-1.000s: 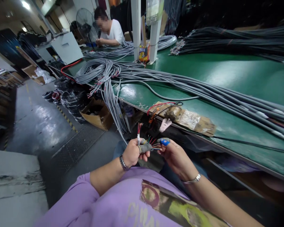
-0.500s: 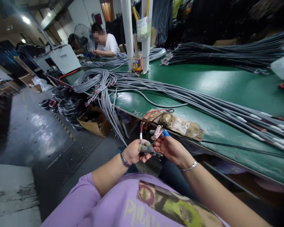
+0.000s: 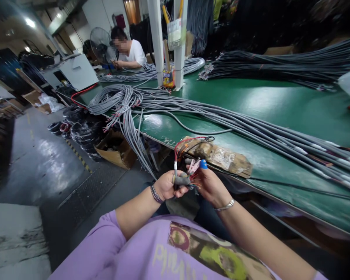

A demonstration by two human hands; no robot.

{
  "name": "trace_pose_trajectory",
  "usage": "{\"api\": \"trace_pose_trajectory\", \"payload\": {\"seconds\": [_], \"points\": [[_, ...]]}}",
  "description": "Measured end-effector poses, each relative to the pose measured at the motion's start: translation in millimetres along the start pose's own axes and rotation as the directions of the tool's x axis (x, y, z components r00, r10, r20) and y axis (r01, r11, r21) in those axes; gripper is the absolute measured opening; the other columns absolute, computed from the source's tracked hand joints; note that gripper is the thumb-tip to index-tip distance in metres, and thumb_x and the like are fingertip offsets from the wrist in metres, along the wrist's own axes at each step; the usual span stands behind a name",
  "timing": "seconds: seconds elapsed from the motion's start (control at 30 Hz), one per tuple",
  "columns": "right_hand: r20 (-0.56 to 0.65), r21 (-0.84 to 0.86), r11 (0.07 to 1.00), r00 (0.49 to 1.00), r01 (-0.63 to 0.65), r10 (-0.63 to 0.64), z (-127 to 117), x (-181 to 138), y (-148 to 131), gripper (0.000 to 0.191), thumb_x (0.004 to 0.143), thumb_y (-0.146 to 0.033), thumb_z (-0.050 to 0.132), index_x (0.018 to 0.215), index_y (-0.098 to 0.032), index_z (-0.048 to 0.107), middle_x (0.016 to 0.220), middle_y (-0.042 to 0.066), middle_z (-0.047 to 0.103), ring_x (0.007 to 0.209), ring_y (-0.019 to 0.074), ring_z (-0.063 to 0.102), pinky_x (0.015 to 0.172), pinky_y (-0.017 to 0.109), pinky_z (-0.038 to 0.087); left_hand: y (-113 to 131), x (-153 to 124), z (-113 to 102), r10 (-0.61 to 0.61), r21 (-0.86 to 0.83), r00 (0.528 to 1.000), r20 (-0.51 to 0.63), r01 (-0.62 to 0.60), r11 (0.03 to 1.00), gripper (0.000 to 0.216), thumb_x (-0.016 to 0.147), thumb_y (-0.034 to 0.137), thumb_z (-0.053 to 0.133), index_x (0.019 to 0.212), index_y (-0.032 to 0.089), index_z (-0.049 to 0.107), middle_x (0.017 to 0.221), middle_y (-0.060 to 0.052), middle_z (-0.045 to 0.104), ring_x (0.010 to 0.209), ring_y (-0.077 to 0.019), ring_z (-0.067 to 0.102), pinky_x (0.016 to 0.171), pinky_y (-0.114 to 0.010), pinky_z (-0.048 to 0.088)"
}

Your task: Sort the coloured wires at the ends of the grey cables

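Observation:
My left hand (image 3: 172, 185), with grey covers on some of its fingers, is closed around a grey cable (image 3: 175, 175). Out of the cable's white-banded top, red wires (image 3: 175, 154) run up to the bench edge. Thin coloured wire ends (image 3: 196, 184) fan out between the two hands. My right hand (image 3: 211, 184) wears a blue cover on its thumb and is closed on a pale pink clip (image 3: 194, 166), between thumb and a grey-covered finger. The clip's jaws are partly hidden by the fingers.
A taped cardboard piece (image 3: 221, 157) lies at the front edge of the green bench (image 3: 251, 97). Long grey cables (image 3: 207, 111) stretch across it, some hanging over the edge. Darker cables (image 3: 265, 66) lie behind. A co-worker (image 3: 131, 54) sits beyond; a carton (image 3: 116, 151) stands below.
My right hand has shifted slightly left and turned with the clip, closer to my left hand. My left hand keeps its grip on the cable, almost unmoved.

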State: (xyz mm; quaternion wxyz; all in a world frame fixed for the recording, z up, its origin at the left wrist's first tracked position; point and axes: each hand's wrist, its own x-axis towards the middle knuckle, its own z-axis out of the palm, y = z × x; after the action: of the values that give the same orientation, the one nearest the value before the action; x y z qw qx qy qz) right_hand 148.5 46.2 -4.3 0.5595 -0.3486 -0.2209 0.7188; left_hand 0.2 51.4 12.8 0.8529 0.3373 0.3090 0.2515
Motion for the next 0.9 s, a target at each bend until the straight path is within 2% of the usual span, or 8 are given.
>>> {"api": "trace_pose_trajectory", "payload": {"seconds": [0.1,0.23,0.37,0.53,0.63,0.73,0.83,0.9], "points": [[-0.013,0.096,0.995,1.0,0.002,-0.001,-1,3,1,0.04,0.068,-0.055,0.074,0.086,-0.019,0.071,0.076,0.004,0.071,0.069,0.0176,0.064,0.065,0.029,0.052,-2,1,-1,-0.006,-0.004,1.0,0.0,0.006,1.0,0.031,0.053,0.031,0.079,0.064,0.012,0.057,0.042,-0.002,0.055,0.028,-0.0091,0.043,0.027,-0.017,0.026],[-0.03,0.137,0.991,1.0,0.009,-0.005,0,3,2,0.035,0.07,-0.05,0.075,0.083,-0.018,0.071,0.078,0.004,0.072,0.076,0.018,0.066,0.072,0.029,0.053,-5,3,-3,-0.031,0.008,0.999,-0.01,0.031,0.999,0.031,0.054,0.032,0.079,0.064,0.012,0.058,0.043,-0.002,0.055,0.028,-0.0088,0.043,0.027,-0.017,0.026],[-0.007,0.154,0.987,0.999,-0.032,0.033,2,1,1,0.04,0.07,-0.054,0.074,0.085,-0.018,0.071,0.077,0.004,0.071,0.069,0.0165,0.064,0.065,0.028,0.053,-6,4,-4,-0.041,0.016,0.999,-0.008,0.041,0.999,0.031,0.055,0.032,0.079,0.065,0.012,0.058,0.043,-0.001,0.056,0.028,-0.0085,0.044,0.027,-0.016,0.027],[0.034,0.178,0.977,0.993,-0.119,0.114,-4,-3,0,0.041,0.077,-0.06,0.063,0.083,-0.02,0.069,0.076,0.003,0.07,0.062,0.014,0.061,0.061,0.026,0.053,-5,-4,0,-0.01,0.041,0.999,-0.031,0.011,0.999,0.038,0.052,0.036,0.081,0.07,0.012,0.058,0.043,-0.001,0.056,0.029,-0.0089,0.044,0.027,-0.017,0.028],[0.075,0.166,0.972,0.985,-0.165,0.154,-6,-5,-2,0.044,0.078,-0.062,0.059,0.086,-0.02,0.069,0.078,0.004,0.07,0.062,0.0149,0.061,0.058,0.027,0.053,-8,-12,5,0.03,0.099,0.997,-0.073,-0.023,0.995,0.041,0.052,0.042,0.081,0.069,0.013,0.057,0.044,-0.001,0.057,0.029,-0.0089,0.045,0.028,-0.017,0.029],[0.084,0.149,0.972,0.981,-0.183,0.172,-4,-7,-6,0.04,0.078,-0.057,0.063,0.088,-0.019,0.069,0.08,0.005,0.07,0.061,0.0147,0.061,0.057,0.027,0.053,-12,-18,14,0.103,0.144,0.982,-0.159,-0.081,0.986,0.042,0.055,0.045,0.079,0.066,0.014,0.053,0.047,0.0,0.058,0.03,-0.0082,0.047,0.029,-0.017,0.03],[0.045,0.088,0.984,0.988,-0.154,0.151,0,-8,-7,0.029,0.077,-0.045,0.069,0.087,-0.019,0.069,0.07,0.003,0.067,0.054,0.013,0.058,0.053,0.025,0.05,-15,-21,23,0.181,0.162,0.954,-0.24,-0.144,0.976,0.043,0.056,0.045,0.078,0.062,0.015,0.049,0.048,0.001,0.058,0.031,-0.0074,0.048,0.03,-0.016,0.027],[-0.003,0.017,0.996,0.996,-0.09,0.09,2,-11,-6,0.027,0.075,-0.045,0.071,0.08,-0.019,0.068,0.061,0.001,0.063,0.051,0.0125,0.055,0.05,0.023,0.047,-15,-21,28,0.216,0.169,0.936,-0.277,-0.174,0.97,0.043,0.057,0.046,0.077,0.06,0.015,0.048,0.048,0.001,0.058,0.031,-0.0072,0.048,0.03,-0.016,0.024]]}}
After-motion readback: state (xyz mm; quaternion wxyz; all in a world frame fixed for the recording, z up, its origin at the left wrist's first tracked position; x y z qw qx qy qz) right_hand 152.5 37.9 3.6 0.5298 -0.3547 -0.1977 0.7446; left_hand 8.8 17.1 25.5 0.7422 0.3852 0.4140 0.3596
